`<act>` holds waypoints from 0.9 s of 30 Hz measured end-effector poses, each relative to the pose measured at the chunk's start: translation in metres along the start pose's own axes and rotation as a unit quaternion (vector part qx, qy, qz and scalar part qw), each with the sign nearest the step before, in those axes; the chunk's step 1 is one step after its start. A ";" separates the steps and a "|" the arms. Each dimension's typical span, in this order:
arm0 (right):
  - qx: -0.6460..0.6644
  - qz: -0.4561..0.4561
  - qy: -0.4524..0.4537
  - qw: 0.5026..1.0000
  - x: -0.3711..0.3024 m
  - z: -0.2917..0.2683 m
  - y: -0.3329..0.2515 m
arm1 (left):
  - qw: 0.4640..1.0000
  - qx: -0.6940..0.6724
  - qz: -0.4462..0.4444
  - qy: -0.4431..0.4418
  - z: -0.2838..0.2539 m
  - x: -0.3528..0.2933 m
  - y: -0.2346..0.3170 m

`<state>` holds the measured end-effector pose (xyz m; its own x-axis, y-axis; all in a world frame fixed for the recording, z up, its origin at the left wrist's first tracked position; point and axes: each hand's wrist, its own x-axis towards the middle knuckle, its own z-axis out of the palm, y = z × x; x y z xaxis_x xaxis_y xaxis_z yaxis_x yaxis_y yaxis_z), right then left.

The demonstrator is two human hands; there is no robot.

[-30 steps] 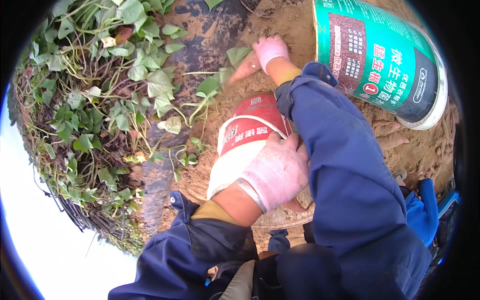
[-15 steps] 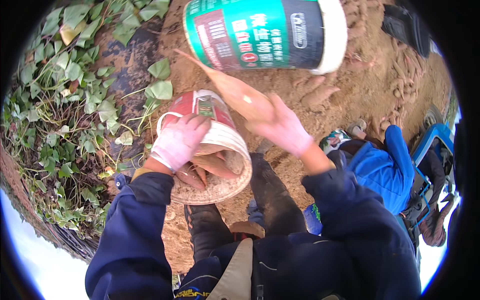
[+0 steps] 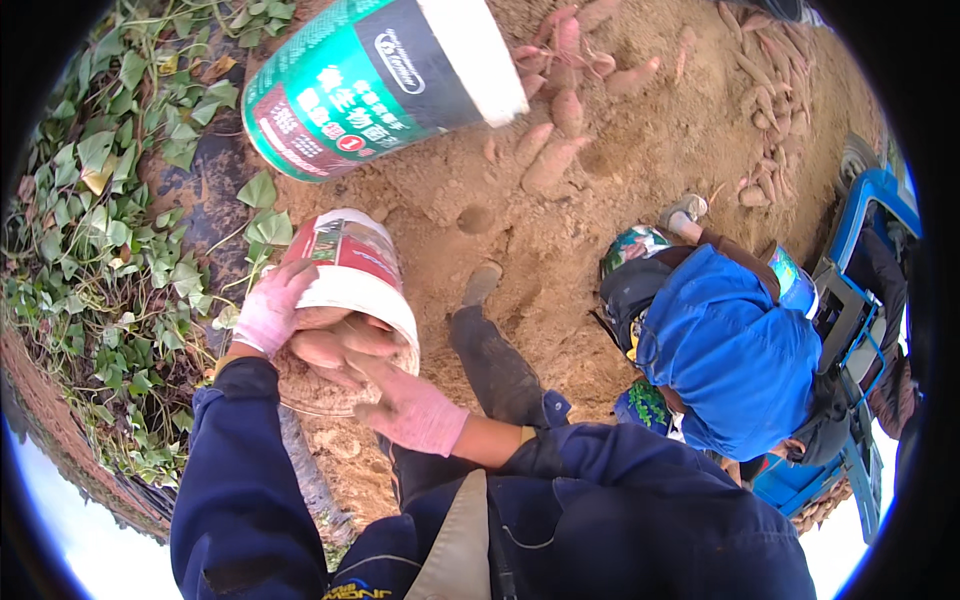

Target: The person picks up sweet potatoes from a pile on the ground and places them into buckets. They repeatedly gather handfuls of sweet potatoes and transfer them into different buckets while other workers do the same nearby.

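Observation:
A white bucket (image 3: 355, 282) with a red label lies tipped on its side, its mouth facing me. Several sweet potatoes (image 3: 320, 348) rest inside near the rim. My left hand (image 3: 272, 308), in a pale pink glove, grips the bucket's upper left rim. At the right side of the mouth is my right hand (image 3: 415, 408), gloved alike, its fingers stretched toward the sweet potatoes with thumb apart. No sweet potato shows in its grasp; the fingertips overlap those in the mouth, so contact is hard to tell.
A green, black and white bucket (image 3: 380, 85) lies ahead on sandy soil. Beyond its mouth are loose sweet potatoes (image 3: 565, 110), with a longer row (image 3: 775, 110) farther right. Leafy vines (image 3: 110, 260) cover the left. A person in blue (image 3: 735, 340) bends beside a blue vehicle frame (image 3: 850, 230).
The long sweet potato that my right hand held is no longer in it. That hand has come down to the bucket's mouth. In view, both buckets have shifted left.

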<state>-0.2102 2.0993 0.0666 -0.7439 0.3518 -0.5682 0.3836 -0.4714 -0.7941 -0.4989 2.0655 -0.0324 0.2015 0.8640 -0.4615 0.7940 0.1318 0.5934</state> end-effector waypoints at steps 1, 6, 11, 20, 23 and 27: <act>0.014 -0.030 -0.004 0.999 -0.002 -0.012 0.004 | 1.000 -0.006 -0.012 -0.010 0.000 -0.001 0.002; -0.120 0.180 0.162 0.963 0.011 -0.157 0.043 | 0.999 0.017 -0.028 -0.015 0.000 -0.001 0.011; -0.352 0.190 0.370 0.838 0.066 -0.319 0.065 | 0.997 0.055 -0.055 -0.016 -0.001 0.004 0.016; -0.663 0.269 -0.035 0.697 0.189 -0.367 0.055 | 0.997 0.013 0.073 -0.017 -0.067 0.100 0.108; -0.638 0.268 -0.022 0.721 0.168 -0.361 0.066 | 0.960 0.061 0.058 0.268 -0.099 0.207 0.145; -0.565 0.302 -0.001 0.768 0.138 -0.357 0.059 | 0.935 0.051 -0.147 0.317 -0.125 0.354 0.140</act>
<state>-0.0950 2.4084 -0.1360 -0.2443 0.3430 -0.9070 0.8877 0.4555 -0.0669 -0.3884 2.4503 -0.0302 -0.3900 0.9163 -0.0913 0.8186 0.3903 0.4214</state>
